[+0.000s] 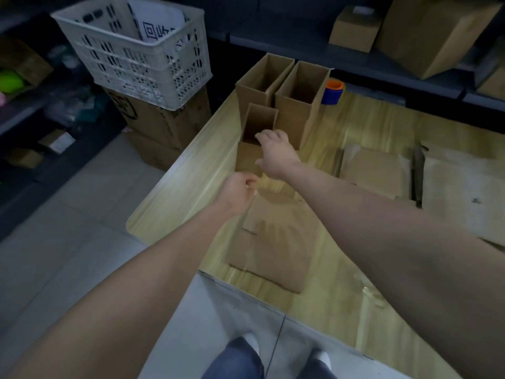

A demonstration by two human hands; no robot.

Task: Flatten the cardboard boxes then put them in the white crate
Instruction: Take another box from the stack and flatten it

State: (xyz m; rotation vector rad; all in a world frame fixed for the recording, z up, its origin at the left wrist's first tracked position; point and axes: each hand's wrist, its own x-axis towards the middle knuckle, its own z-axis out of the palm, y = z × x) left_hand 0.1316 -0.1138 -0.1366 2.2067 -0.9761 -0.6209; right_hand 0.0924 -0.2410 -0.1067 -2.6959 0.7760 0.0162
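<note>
Three open-topped cardboard boxes stand upright at the far left corner of the wooden table (175,203): a small box (250,157) in front and two taller boxes (259,83) (300,105) behind it. My right hand (273,154) reaches onto the small box, fingers over its top rim and thumb against its near side. Just below and left of that box, my left hand (240,190) hovers with loosely curled fingers and holds nothing. A flattened box (273,247) lies on the table under my arms. The white crate (131,50) sits off the table at upper left, with a printed sheet inside.
The white crate rests on a stack of large cardboard cartons (164,124) on the floor. More flat cardboard (377,170) lies at the table's right. A blue and orange tape roll (333,91) sits behind the tall boxes. Dark shelves with boxes (355,26) run along the back.
</note>
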